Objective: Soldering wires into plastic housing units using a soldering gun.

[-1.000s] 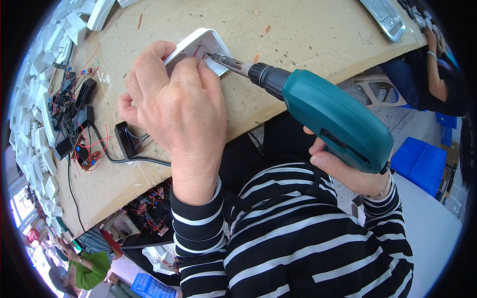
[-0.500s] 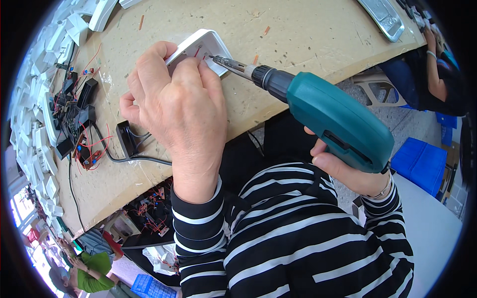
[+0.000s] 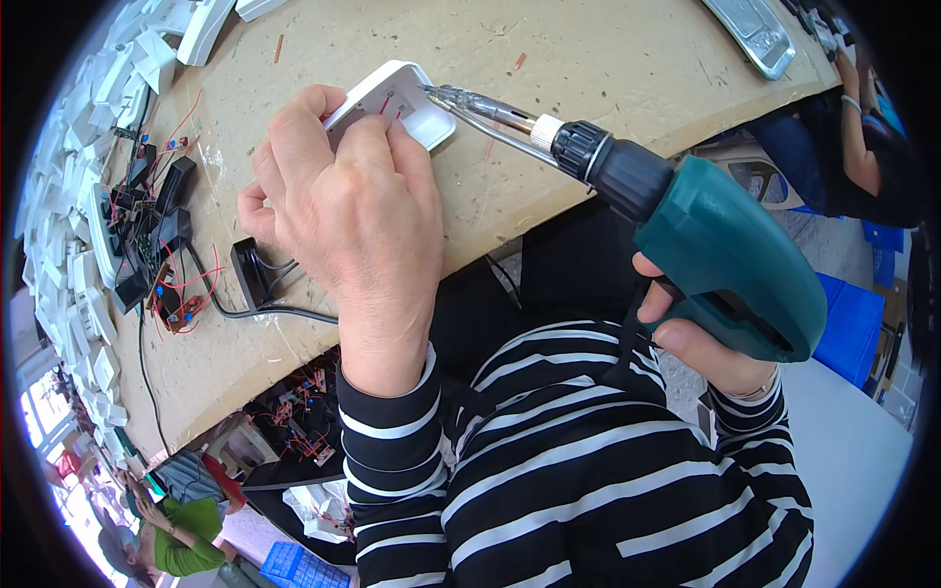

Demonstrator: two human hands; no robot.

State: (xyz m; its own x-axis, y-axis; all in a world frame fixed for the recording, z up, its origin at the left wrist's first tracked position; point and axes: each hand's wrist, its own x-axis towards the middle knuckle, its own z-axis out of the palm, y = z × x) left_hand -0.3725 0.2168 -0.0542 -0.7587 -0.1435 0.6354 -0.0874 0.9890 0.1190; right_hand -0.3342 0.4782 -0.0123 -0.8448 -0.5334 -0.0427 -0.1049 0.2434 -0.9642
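The left hand [image 3: 358, 230] lies palm-down on the white plastic housing [image 3: 392, 103], its fingers pressed over the near long edge and pinning the piece flat to the bench; they clamp it from above rather than curl round it. The housing sits just beyond the fingertips, at about twelve o'clock from the knuckles, with its long axis running from roughly eight o'clock up to two o'clock. Thin red wires show inside its open face.

The right hand [image 3: 701, 338] is clenched round the grip of the green power screwdriver [image 3: 725, 250], with a finger up by the trigger. From that hand the tool points toward ten o'clock, and its metal bit [image 3: 480, 106] crosses the housing's right end, its tip seeming to touch the inner face close beside the left fingertips. So the left hand is the nearer one, on the piece itself, while the right reaches it only through the tool.

Further out on the worn wooden bench [image 3: 608, 59], a black cable and black parts [image 3: 250, 274] lie at about eight o'clock from the left hand, and stacked white housings [image 3: 88, 206] line the left rim.
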